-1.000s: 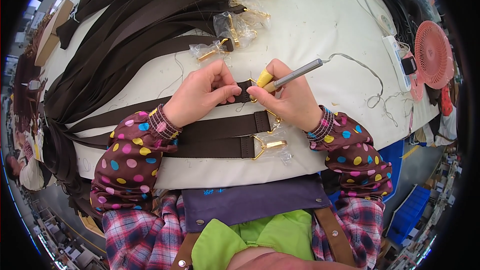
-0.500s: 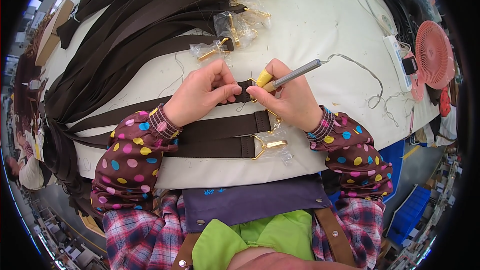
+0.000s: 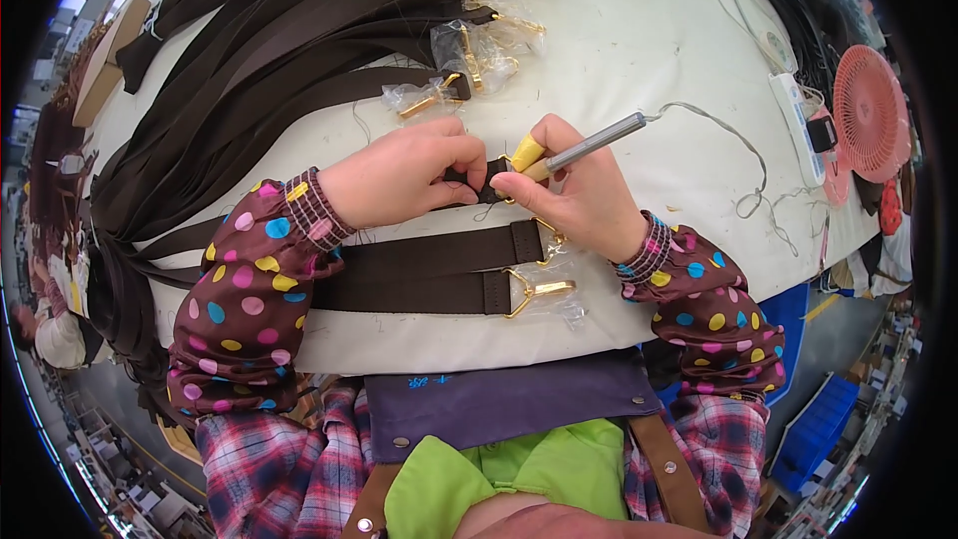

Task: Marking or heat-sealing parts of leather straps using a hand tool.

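My left hand (image 3: 399,170) curls over a dark brown webbing strap (image 3: 496,174) close to its sewn end, fingertips pinching it. In my right hand (image 3: 589,200) is a grey corded pen-shaped tool (image 3: 602,140), slanting down to the left; its tip is hidden by my fingers. My right thumb presses at the strap's end, beside a gold metal ring (image 3: 507,160). A yellow finger cover (image 3: 527,153) wraps my right index finger. Nearer to me lie two more straps (image 3: 429,258) with gold fittings; the nearest ends in a gold hook (image 3: 549,288) in clear plastic.
A thick bundle of dark straps (image 3: 230,90) fills the left of the white table (image 3: 639,50), with several plastic-wrapped gold hooks (image 3: 472,55) at its far end. To the right are a white power strip (image 3: 798,130), a pink fan (image 3: 870,112) and the tool's cord (image 3: 718,125).
My left hand has turned and curled over the strap, its wrist and sleeve shifting up and left. My right hand and the tool have barely moved.
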`<state>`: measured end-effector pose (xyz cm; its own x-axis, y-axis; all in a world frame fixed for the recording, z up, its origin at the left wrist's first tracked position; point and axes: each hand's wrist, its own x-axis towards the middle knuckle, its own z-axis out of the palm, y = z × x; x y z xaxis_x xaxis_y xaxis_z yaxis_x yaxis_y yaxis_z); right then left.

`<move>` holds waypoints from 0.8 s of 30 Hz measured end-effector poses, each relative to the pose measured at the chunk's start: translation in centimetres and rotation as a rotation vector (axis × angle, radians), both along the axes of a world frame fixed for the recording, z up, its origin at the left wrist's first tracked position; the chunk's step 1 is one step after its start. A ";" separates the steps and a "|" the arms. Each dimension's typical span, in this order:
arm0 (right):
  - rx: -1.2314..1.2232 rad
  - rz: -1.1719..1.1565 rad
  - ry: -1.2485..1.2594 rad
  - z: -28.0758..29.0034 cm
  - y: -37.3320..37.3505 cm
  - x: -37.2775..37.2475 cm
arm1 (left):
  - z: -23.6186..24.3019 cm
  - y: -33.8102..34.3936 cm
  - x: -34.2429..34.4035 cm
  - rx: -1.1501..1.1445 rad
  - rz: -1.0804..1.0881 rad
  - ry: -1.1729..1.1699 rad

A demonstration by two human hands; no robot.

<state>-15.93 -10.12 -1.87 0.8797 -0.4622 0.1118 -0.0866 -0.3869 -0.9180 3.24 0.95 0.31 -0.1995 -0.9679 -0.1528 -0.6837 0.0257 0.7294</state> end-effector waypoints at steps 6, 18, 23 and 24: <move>-0.032 0.018 0.007 0.2 0.0 0.1 | -0.4 0.1 0.1 -0.018 0.017 0.034; -0.080 0.017 0.043 0.4 0.0 0.2 | -0.6 0.2 0.0 -0.043 0.052 0.030; -0.123 0.018 0.045 0.3 0.1 0.2 | -0.5 0.3 0.0 -0.048 0.058 0.028; -0.118 0.017 0.049 0.3 0.1 0.2 | -0.5 0.3 0.0 -0.045 0.061 0.035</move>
